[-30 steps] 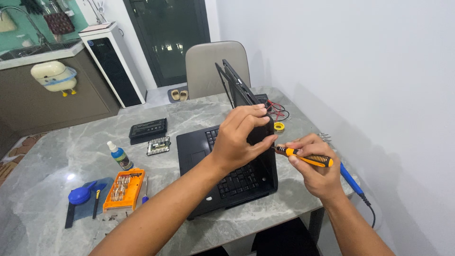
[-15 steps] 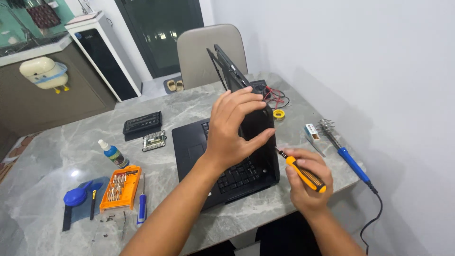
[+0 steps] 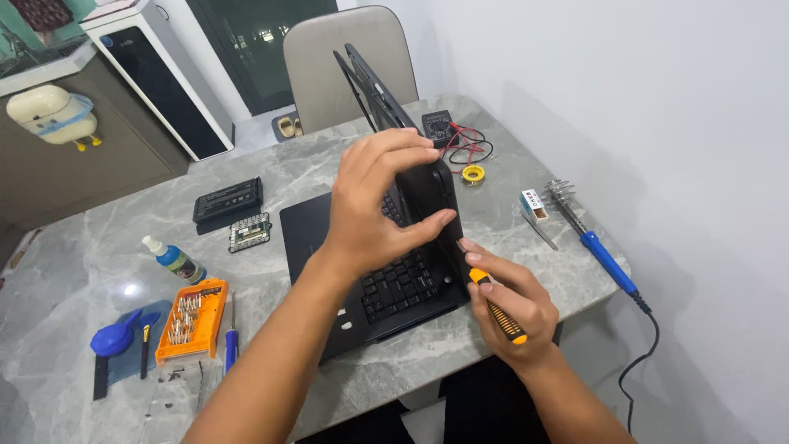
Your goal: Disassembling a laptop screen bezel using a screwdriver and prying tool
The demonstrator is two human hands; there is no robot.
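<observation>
Gripping the orange-and-black screwdriver [image 3: 496, 307] in a clenched fist, the right hand [image 3: 509, 308] now sits low at the right front corner of the black laptop [image 3: 386, 271], its tip pointing at the side edge of the base; a second ago this hand was higher and further right, with the tool lying more level. The left hand [image 3: 378, 205] has come down from an open, lifted pose and grasps the right edge of the half-raised screen, thumb on the near side and fingers over the top. It looks as if the work has moved to the corner near the hinge side.

The laptop lies in the middle of the grey marble table [image 3: 82, 263], its front close to the near edge. To the right, the blue soldering iron [image 3: 604, 255] and a small white box [image 3: 534, 205] lie near, so the room for the right elbow is narrow. To the left, the orange bit case [image 3: 191, 319] and the spray bottle [image 3: 174, 259] stay well apart.
</observation>
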